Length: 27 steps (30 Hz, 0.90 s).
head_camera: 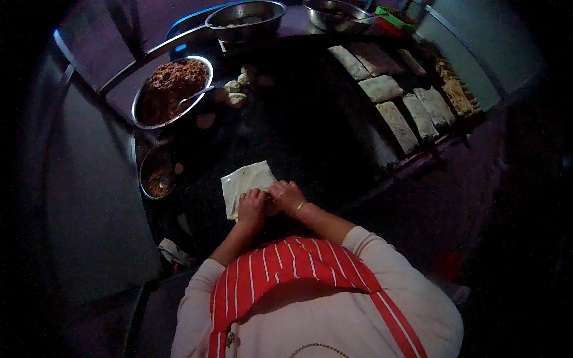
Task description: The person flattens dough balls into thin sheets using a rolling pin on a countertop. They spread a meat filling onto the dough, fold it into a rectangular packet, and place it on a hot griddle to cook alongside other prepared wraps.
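Observation:
A flat, roughly square sheet of pale dough [245,181] lies on the dark worktop in front of me. Fingers curled, my left hand [252,206] rests on its near edge. My right hand [286,196], with a yellow bangle at the wrist, grips the dough's near right corner. The two hands are side by side, and their fingertips are partly hidden. Up and to the left stands a metal bowl of reddish-brown filling [172,87] with a spoon in it. Several balls of dough [236,99] sit to the right of that bowl.
Several filled flat dough parcels [396,127] lie at the right on a dark surface, beside browned pieces [456,96]. Two metal basins [246,31] and a green-rimmed container [396,20] stand at the far edge. A smaller bowl [159,176] and a cloth [173,251] are at the left.

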Each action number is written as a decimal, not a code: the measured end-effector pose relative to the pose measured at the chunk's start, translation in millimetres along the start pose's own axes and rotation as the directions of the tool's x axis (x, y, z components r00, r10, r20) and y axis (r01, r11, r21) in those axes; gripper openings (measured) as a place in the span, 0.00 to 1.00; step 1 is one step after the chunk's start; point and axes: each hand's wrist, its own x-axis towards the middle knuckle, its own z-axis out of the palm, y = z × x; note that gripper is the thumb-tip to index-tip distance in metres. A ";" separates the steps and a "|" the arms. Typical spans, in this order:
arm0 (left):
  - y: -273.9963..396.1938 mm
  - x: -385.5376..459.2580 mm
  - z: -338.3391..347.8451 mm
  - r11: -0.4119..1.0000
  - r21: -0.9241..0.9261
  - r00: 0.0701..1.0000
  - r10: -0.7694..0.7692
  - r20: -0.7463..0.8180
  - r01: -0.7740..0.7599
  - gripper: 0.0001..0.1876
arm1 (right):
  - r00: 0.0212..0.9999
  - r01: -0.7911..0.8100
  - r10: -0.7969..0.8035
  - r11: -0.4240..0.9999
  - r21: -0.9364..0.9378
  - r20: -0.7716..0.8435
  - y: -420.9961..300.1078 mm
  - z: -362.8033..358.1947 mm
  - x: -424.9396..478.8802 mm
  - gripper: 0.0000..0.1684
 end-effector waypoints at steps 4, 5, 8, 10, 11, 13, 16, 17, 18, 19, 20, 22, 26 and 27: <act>4.9 3.1 -15.1 0.995 -0.057 0.995 -0.076 0.072 0.080 0.11 | 1.000 0.004 -0.004 0.999 -0.034 0.014 -5.7 -1.1 3.5 0.07; 4.8 2.4 -16.0 0.995 -0.075 0.996 -0.068 0.062 0.073 0.11 | 1.000 -0.011 0.012 1.000 -0.025 0.016 -6.1 -2.3 4.9 0.06; 1.8 0.5 -18.8 0.994 -0.098 0.999 -0.042 0.006 0.042 0.11 | 0.999 -0.046 0.046 0.997 0.057 -0.007 -5.8 -13.8 13.1 0.05; 1.5 -0.4 -17.1 0.996 -0.094 0.999 -0.001 -0.049 -0.004 0.10 | 0.995 -0.078 0.087 0.981 0.177 -0.044 -4.6 -26.6 13.0 0.05; 0.2 -1.7 -17.6 0.996 -0.091 1.000 -0.006 -0.017 0.004 0.11 | 0.998 -0.060 0.060 0.980 0.189 0.008 -4.2 -25.8 11.6 0.06; -2.3 -1.1 -19.9 0.996 -0.090 0.999 -0.009 0.046 0.013 0.11 | 0.994 -0.032 0.009 0.977 0.210 0.109 -2.5 -27.0 6.5 0.06; -7.8 -21.4 -20.0 0.994 -0.032 0.991 0.105 0.082 -0.103 0.13 | 0.990 0.046 -0.055 0.997 0.068 0.134 -13.8 -34.4 -14.3 0.09; -10.1 -28.0 -21.5 0.991 -0.042 0.988 0.134 0.075 -0.131 0.14 | 0.997 0.078 -0.080 0.990 0.114 0.013 -19.3 -31.7 -17.2 0.11; -9.5 -34.0 -23.6 0.985 -0.057 0.984 0.166 0.070 -0.162 0.16 | 0.990 0.109 -0.093 0.982 0.154 -0.107 -23.7 -29.7 -22.5 0.13; -9.3 -39.5 -26.0 0.978 -0.071 0.978 0.200 0.066 -0.195 0.17 | 0.969 0.142 -0.097 0.971 0.191 -0.226 -27.5 -27.8 -26.3 0.15; -10.0 -43.9 -28.7 0.975 -0.091 0.976 0.210 0.058 -0.205 0.19 | 0.956 0.191 -0.143 0.966 0.175 -0.256 -30.1 -21.6 -28.3 0.17; -11.7 -47.0 -33.9 0.959 -0.137 0.966 0.257 0.044 -0.248 0.21 | 0.923 0.264 -0.212 0.956 0.129 -0.320 -32.8 -13.7 -28.7 0.21; -12.9 -53.2 -33.0 0.966 -0.197 0.979 0.184 0.082 -0.165 0.21 | 0.985 0.160 -0.148 0.975 0.154 -0.083 -31.1 -40.9 -29.8 0.24; -13.7 -54.6 -33.1 0.968 -0.174 0.976 0.197 0.097 -0.178 0.21 | 0.994 0.069 -0.083 0.981 0.182 0.070 -32.7 -67.5 -27.6 0.23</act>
